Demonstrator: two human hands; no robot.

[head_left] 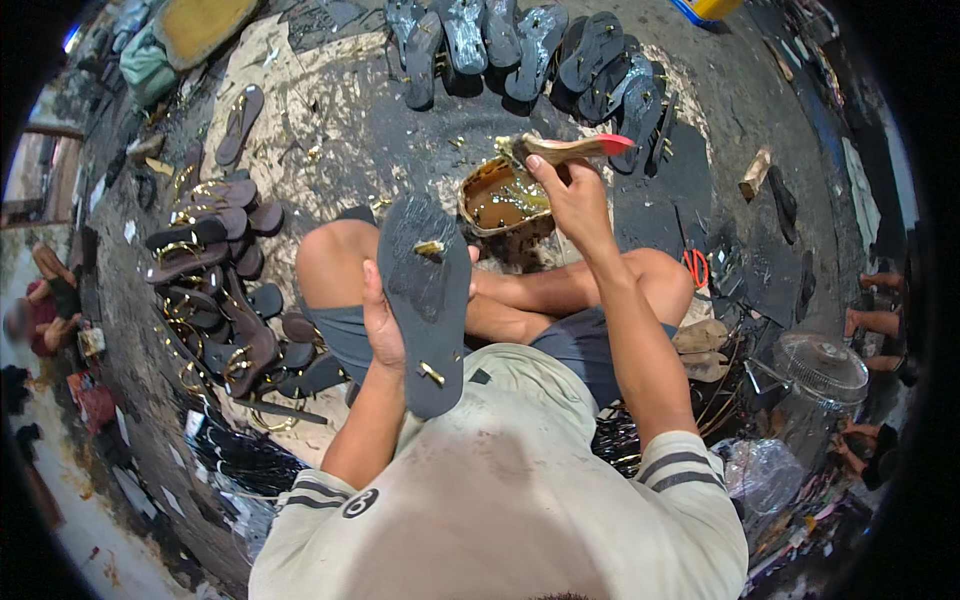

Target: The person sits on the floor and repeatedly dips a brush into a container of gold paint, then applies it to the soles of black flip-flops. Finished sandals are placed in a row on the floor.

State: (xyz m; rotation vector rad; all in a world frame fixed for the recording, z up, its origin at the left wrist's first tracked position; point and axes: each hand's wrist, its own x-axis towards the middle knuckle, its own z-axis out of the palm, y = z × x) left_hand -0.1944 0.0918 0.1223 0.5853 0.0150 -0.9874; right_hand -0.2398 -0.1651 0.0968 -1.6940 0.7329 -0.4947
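Observation:
My left hand (382, 318) is wrapped round the edges of a dark sandal sole (425, 335), held up in front of my chest. Wet, shiny glue covers the sole's upper half, and gold strap ends poke out of it at two spots. Between the thumb and fingers of my right hand (578, 205) is a brush (585, 149) with a wooden handle and a red tip. Its bristle end hangs over the rim of a glue container (464, 205), an open tub of brownish liquid on the ground beyond my crossed legs.
Glue-coated soles (540, 50) stand in an arc at the far side. Finished-looking sandals with gold straps (205, 240) are heaped at left. Red-handled scissors (696, 268) lie by my right knee, and a fan (822, 368) stands farther right. Other people sit at both edges.

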